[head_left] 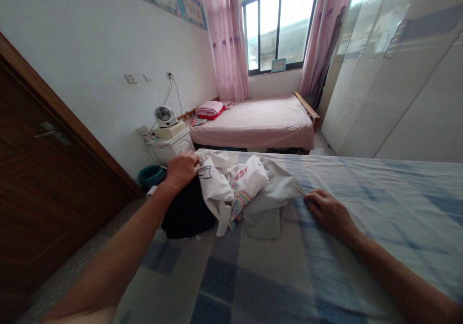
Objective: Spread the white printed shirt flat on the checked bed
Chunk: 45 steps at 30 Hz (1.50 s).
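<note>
A heap of clothes lies on the bed with the blue and white checked sheet (267,276). My left hand (183,168) is closed at the heap's far left, its fingers gripping the edge of a white garment with a dark blue print (217,184). Under that wrist spreads a black garment (190,210). A white shirt with red letters and rainbow stripes (251,174) lies crumpled in the middle. On the right, my right hand (327,210) pinches the outer corner of a light grey garment (277,194), which stretches back into the heap. The fingertips of both hands are partly hidden.
Beyond the bed edge stands a second bed with a pink sheet (260,121) and folded pink bedding (209,108). A white nightstand (177,145) holds a small fan (165,115). A teal bin (151,175) is at left, near a brown door (43,179). White wardrobes (405,83) line the right.
</note>
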### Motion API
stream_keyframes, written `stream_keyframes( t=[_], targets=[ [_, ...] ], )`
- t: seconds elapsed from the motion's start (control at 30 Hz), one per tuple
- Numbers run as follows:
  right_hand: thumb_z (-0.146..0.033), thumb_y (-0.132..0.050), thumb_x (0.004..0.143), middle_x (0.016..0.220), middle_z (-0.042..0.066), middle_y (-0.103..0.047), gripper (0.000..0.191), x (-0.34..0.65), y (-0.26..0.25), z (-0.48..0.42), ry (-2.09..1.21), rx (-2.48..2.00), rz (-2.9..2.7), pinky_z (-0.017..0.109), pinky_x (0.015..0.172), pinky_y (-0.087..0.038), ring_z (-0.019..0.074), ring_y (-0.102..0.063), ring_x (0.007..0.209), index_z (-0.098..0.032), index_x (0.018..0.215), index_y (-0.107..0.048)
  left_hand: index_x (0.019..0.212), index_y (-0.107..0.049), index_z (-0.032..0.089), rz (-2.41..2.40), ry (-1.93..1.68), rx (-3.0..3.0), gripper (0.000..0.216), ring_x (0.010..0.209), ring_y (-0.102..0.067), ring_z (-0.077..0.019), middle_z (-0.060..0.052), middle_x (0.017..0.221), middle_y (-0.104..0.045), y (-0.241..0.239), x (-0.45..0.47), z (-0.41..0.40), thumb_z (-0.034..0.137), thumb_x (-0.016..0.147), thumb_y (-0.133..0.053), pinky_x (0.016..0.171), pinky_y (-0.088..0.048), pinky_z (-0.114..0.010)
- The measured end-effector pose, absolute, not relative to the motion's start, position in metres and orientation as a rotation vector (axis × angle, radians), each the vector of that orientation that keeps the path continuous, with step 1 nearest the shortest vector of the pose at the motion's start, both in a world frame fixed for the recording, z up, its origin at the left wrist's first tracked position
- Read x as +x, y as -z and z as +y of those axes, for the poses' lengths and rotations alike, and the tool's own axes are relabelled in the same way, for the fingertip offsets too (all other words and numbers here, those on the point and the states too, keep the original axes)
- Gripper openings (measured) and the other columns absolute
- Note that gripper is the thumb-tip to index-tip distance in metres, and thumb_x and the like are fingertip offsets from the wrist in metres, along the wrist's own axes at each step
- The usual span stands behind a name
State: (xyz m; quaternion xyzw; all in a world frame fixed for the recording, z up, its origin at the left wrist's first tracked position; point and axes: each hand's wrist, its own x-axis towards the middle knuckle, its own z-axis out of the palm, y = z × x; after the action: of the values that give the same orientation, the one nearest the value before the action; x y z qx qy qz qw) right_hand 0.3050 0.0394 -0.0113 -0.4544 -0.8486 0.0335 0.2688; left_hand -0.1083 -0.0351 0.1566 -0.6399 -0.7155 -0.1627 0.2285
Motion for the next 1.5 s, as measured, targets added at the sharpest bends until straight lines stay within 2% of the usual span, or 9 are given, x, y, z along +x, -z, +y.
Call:
stream_keyframes(
  t=[0.17,0.33,0.5,0.6,0.7,0.9,1.17,1.4,1.5],
  targets=[
    [-0.026,-0.041,0.087,0.106,0.006,-0.061,0.021,0.306,0.013,0.039,-0.107,-1.234,-2.296,0.031,0.082,-0.046,0.0192,-0.059,0.094,-0.022,0.094,-0.060,0.094,-0.066,0.020,-1.805,0.610,-2.082,0.022,0.104,-0.056,-0.0205,-0.006,0.105,-0.065,-0.120,-0.042,-0.024,0.018,0.083,-0.048,0.093,-0.042,-0.033],
    [-0.025,-0.040,0.087,0.107,0.006,-0.060,0.021,0.306,0.012,0.040,-0.119,-1.239,-2.296,0.031,0.084,-0.046,0.0192,-0.058,0.095,-0.021,0.095,-0.060,0.080,-0.067,0.019,-1.950,0.403,-2.427,0.018,0.081,-0.062,-0.0186,-0.005,0.086,-0.065,-0.108,0.005,-0.014,0.027,0.082,-0.051,0.076,-0.047,-0.029],
    [-0.025,-0.041,0.087,0.105,0.006,-0.060,0.021,0.306,0.010,0.040,-0.150,-1.203,-2.296,0.032,0.082,-0.046,0.0189,-0.059,0.093,-0.021,0.092,-0.060,0.093,-0.065,0.015,-1.957,0.389,-2.333,0.022,0.092,-0.060,-0.0204,-0.009,0.098,-0.064,-0.088,-0.003,-0.001,0.030,0.079,-0.058,0.081,-0.046,-0.029],
    [-0.025,-0.040,0.087,0.104,0.006,-0.061,0.021,0.306,0.010,0.039,-0.161,-1.207,-2.277,0.032,0.082,-0.046,0.0190,-0.059,0.093,-0.021,0.092,-0.061,0.082,-0.066,0.015,-1.978,0.280,-2.321,0.022,0.082,-0.062,-0.0186,-0.008,0.084,-0.066,-0.081,-0.011,0.002,0.031,0.086,-0.050,0.075,-0.046,-0.027],
    [-0.024,-0.040,0.087,0.104,0.006,-0.061,0.020,0.305,0.010,0.039,-0.163,-1.206,-2.268,0.031,0.081,-0.047,0.0186,-0.059,0.092,-0.021,0.091,-0.060,0.076,-0.065,0.014,-1.964,0.267,-2.259,0.033,0.079,-0.063,-0.0204,-0.011,0.080,-0.066,-0.093,-0.015,0.004,0.027,0.092,-0.039,0.074,-0.045,-0.030],
    [-0.024,-0.042,0.085,0.104,0.005,-0.061,0.020,0.307,0.011,0.040,-0.152,-1.200,-2.259,0.030,0.079,-0.047,0.0180,-0.060,0.091,-0.022,0.092,-0.060,0.090,-0.062,0.013,-1.858,0.573,-1.795,0.037,0.090,-0.061,-0.0232,-0.014,0.093,-0.064,-0.178,-0.041,0.005,0.028,0.096,-0.028,0.078,-0.043,-0.032],
    [-0.025,-0.041,0.085,0.102,0.006,-0.063,0.022,0.306,0.008,0.041,-0.175,-1.193,-2.265,0.031,0.078,-0.048,0.0187,-0.062,0.088,-0.022,0.090,-0.062,0.095,-0.060,0.011,-1.857,0.903,-1.208,0.025,0.086,-0.059,-0.0196,-0.009,0.094,-0.064,-0.246,-0.110,-0.022,0.025,0.091,-0.039,0.079,-0.043,-0.034],
    [-0.025,-0.042,0.083,0.102,0.005,-0.063,0.021,0.307,0.011,0.043,-0.160,-1.213,-2.256,0.031,0.076,-0.048,0.0190,-0.062,0.087,-0.022,0.090,-0.062,0.102,-0.055,0.017,-1.973,0.843,-1.072,0.037,0.103,-0.058,-0.0245,-0.014,0.111,-0.058,-0.219,-0.121,-0.037,0.034,0.097,-0.023,0.081,-0.042,-0.042],
    [-0.025,-0.041,0.084,0.102,0.006,-0.063,0.021,0.306,0.011,0.042,-0.169,-1.213,-2.249,0.031,0.078,-0.048,0.0190,-0.062,0.088,-0.022,0.090,-0.062,0.086,-0.062,0.013,-2.238,0.455,-1.383,0.030,0.084,-0.064,-0.0284,-0.016,0.090,-0.064,-0.180,-0.115,-0.031,0.033,0.090,-0.039,0.069,-0.046,-0.039]
  ],
)
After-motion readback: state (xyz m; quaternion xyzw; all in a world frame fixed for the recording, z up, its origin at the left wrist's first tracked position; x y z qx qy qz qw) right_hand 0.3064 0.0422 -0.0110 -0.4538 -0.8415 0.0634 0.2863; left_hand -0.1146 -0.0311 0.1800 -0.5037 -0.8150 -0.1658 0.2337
